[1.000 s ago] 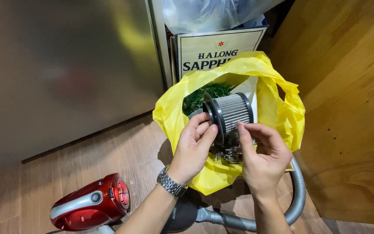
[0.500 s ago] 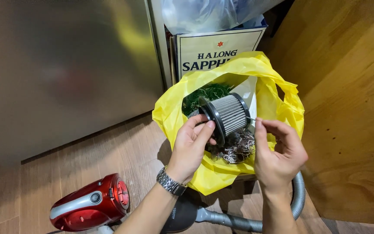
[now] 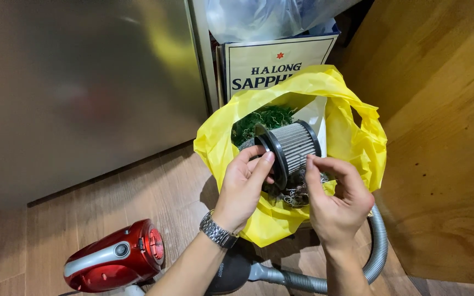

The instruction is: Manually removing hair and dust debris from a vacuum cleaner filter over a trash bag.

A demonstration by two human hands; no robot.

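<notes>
Nearest the camera, a red vacuum cleaner body (image 3: 113,256) sits on the wooden floor (image 3: 111,192), below and left of the yellow bag (image 3: 352,137), and its grey ribbed hose (image 3: 377,249) curls round under the bag's right side. Above these, the person's two forearms reach up to the bag's mouth. The left hand (image 3: 242,189), a metal watch (image 3: 218,231) on its wrist, is closed around the black end cap of a pleated cylindrical filter (image 3: 292,148), thumb and fingers gripping the rim and keeping the filter tilted over the opening. The right hand (image 3: 338,200) is just beside the filter's lower right edge, its thumb and forefinger drawn together in a pinch at the pleats; whether they hold a strand of lint cannot be told. A grey clump of dust and hair (image 3: 297,192) hangs under the filter, inside the bag, which suggests that part of the dirt is already off while the pleats appear to need more picking. Deeper in the bag lies green shredded material (image 3: 259,120) and a white sheet (image 3: 314,115). Behind the bag stands a cardboard box (image 3: 275,63) with a clear plastic bag (image 3: 259,19) on top; a steel appliance door (image 3: 83,87) rises to the left and a wooden panel (image 3: 445,120) to the right.
</notes>
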